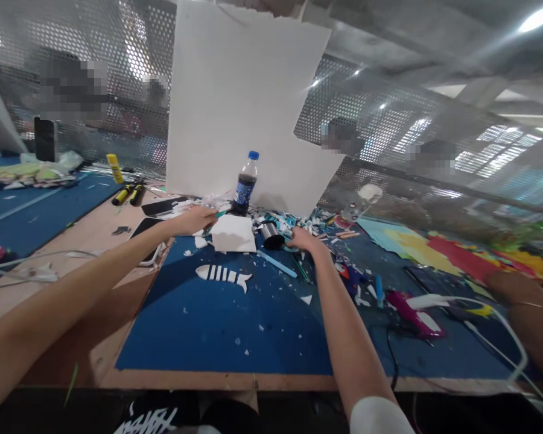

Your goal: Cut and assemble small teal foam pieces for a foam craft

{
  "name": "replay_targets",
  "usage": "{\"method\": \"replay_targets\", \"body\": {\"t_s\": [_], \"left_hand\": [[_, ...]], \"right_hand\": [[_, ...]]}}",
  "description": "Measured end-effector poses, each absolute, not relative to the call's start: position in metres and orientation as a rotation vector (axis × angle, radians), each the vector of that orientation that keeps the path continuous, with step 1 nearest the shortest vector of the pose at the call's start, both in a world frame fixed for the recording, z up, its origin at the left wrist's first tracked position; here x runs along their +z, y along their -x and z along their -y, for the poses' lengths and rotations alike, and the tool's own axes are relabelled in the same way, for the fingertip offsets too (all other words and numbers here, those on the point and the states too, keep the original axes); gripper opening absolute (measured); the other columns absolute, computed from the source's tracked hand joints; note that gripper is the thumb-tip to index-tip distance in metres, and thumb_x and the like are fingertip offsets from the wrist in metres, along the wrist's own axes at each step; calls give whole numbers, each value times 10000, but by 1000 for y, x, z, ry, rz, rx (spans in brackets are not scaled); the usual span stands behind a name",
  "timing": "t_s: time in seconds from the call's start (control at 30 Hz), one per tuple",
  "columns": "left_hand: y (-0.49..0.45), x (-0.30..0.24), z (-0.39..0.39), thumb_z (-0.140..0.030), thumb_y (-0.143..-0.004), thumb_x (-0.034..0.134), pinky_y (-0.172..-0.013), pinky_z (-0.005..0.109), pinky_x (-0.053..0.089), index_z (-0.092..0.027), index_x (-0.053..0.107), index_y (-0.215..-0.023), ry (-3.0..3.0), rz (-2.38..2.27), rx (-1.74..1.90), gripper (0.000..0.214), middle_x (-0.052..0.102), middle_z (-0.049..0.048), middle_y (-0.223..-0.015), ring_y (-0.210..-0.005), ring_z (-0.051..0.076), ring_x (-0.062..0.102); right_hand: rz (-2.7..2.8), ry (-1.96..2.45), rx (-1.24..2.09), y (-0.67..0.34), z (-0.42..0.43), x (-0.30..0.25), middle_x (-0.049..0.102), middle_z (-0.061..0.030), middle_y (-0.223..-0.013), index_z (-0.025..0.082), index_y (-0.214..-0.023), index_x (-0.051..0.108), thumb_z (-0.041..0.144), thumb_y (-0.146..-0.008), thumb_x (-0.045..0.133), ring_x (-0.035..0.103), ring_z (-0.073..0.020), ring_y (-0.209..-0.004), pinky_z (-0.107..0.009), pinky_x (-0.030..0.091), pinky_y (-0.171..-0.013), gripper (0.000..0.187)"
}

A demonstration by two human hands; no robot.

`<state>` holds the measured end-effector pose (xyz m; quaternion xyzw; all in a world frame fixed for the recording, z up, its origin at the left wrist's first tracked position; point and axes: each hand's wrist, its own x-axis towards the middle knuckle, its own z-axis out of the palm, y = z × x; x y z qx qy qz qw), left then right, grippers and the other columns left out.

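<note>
My left hand (194, 220) is closed around a slim teal tool (220, 214), of which only short parts show past the fingers. Beside it lies a blank white card (233, 234) on the blue mat. My right hand (303, 239) reaches down among blue and white paper scraps (314, 224), its fingers bent together; what they grip, if anything, is hidden. Just left of those fingers, a dark metallic can (270, 235) lies tipped over. Nearer to me rests a white fish-skeleton cutout (224, 275), its body in separate strips with a head and tail.
A cola bottle (245, 184) with a blue cap stands behind the card, before a tall white board (239, 96). A light blue strip (277, 264) lies on the mat. At right are a magenta device (416, 314), cables and another person's arm (525, 307).
</note>
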<state>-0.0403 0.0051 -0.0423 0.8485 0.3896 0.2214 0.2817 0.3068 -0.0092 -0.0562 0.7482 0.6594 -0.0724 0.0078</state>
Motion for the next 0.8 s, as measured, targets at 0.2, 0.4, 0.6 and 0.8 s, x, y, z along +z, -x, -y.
{"method": "replay_targets", "body": {"t_s": [0.2,0.4,0.6,0.8], "left_hand": [[48,-31,-17,-330,-832,402,-565,224,321,-164,465,-605,-2285,-1023,600,288,491,4,-563,-534,109,437],[49,-26,-12,-334,-835,405,-554,222,309,-161,471,-596,-2229,-1030,643,302,467,-4,-561,-521,98,407],[45,-28,-13,-333,-823,452,-551,223,315,-156,453,-573,-2078,-1035,741,307,458,-10,-545,-517,93,402],[40,-24,-9,-384,-854,432,-561,216,366,-158,430,-624,-1827,-1003,860,323,415,-37,-549,-499,74,408]], "right_hand": [[-1954,-2270,-246,-298,10,-51,563,-82,-1140,159,-1129,540,316,-872,517,577,-190,-970,-389,498,-813,303],[-2034,-2354,-208,-299,19,-20,578,-91,-1108,140,-1084,562,308,-859,540,579,-185,-967,-378,488,-821,282],[-2306,-2547,-474,-303,33,12,648,-93,-626,131,-545,591,202,-637,687,627,-237,-769,-277,433,-666,151],[-2677,-2402,-1462,-256,33,-1,598,-25,-654,164,-751,588,472,-707,588,526,-113,-537,-243,434,-533,311]]}}
